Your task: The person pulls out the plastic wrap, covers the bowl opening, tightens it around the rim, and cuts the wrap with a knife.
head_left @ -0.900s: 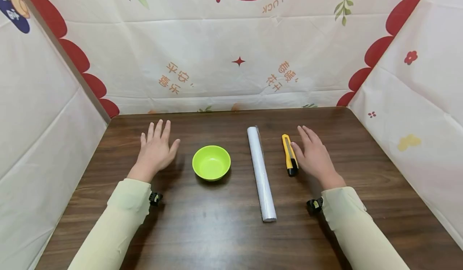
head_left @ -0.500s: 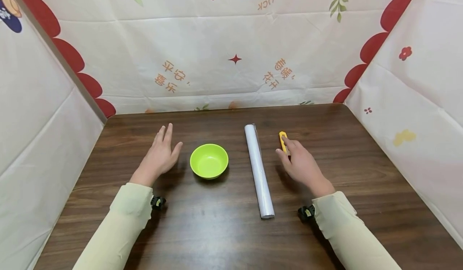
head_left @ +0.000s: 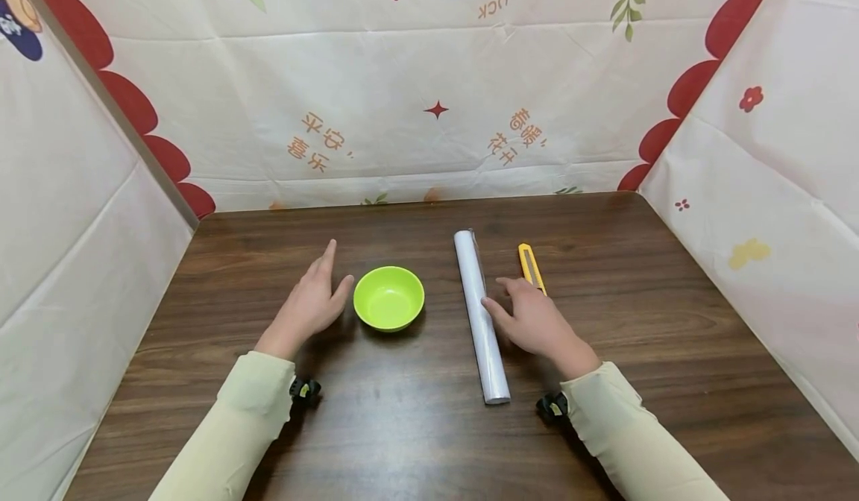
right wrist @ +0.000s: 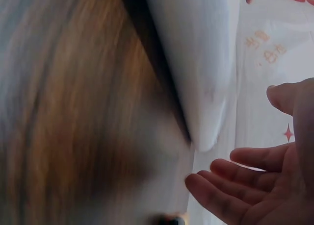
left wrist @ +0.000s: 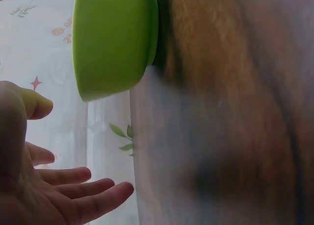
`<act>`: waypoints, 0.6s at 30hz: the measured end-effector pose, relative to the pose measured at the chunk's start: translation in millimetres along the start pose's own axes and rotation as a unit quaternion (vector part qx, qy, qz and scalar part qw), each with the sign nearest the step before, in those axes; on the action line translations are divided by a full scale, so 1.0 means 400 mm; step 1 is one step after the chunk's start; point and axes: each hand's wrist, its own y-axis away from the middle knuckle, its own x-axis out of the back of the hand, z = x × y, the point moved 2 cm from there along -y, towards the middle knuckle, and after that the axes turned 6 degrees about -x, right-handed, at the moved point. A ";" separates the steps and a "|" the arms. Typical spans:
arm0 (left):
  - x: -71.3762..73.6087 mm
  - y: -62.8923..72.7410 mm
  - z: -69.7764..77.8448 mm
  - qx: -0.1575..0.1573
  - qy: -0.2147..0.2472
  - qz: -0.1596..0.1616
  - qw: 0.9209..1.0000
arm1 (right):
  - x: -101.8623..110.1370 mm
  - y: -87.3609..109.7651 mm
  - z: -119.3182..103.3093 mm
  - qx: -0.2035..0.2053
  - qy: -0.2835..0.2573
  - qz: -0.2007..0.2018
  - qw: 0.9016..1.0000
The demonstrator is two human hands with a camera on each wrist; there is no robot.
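My left hand (head_left: 307, 306) is held out just left of a lime-green bowl (head_left: 389, 300), its thumb near the rim. The left wrist view has the bowl's side (left wrist: 110, 43) beyond my spread fingers (left wrist: 100, 200). My right hand (head_left: 535, 323) hovers at the right side of a long white roll (head_left: 478, 314) in clear wrapping, thumb tip right at its edge. In the right wrist view the fingers (right wrist: 216, 193) are loosely bent with nothing between them. A yellow utility knife (head_left: 529, 264) lies behind the right hand, which hides its black lower end.
Everything rests on a dark wood-grain table (head_left: 403, 449). A printed white cloth (head_left: 376, 76) hangs behind the table, with more white cloth (head_left: 792, 262) on both sides. Each wrist carries a small black camera (head_left: 553, 407).
The right hand has moved left, passing over the utility knife to the white roll. The left hand has shifted right, closer to the bowl. Bowl, roll and knife stay in place on the table.
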 end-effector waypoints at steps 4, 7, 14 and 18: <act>-0.011 0.005 0.011 0.002 0.011 -0.003 1.000 | -0.016 0.002 -0.016 -0.008 0.010 -0.018 1.000; -0.022 0.005 0.017 -0.001 0.015 -0.008 1.000 | -0.024 0.001 -0.027 -0.017 0.022 -0.035 0.999; -0.047 0.002 0.027 -0.011 0.034 -0.025 0.999 | -0.041 -0.009 -0.042 -0.065 0.045 -0.060 0.995; -0.055 0.002 0.033 -0.011 0.030 -0.030 0.999 | -0.046 -0.018 -0.054 -0.076 0.053 -0.066 0.994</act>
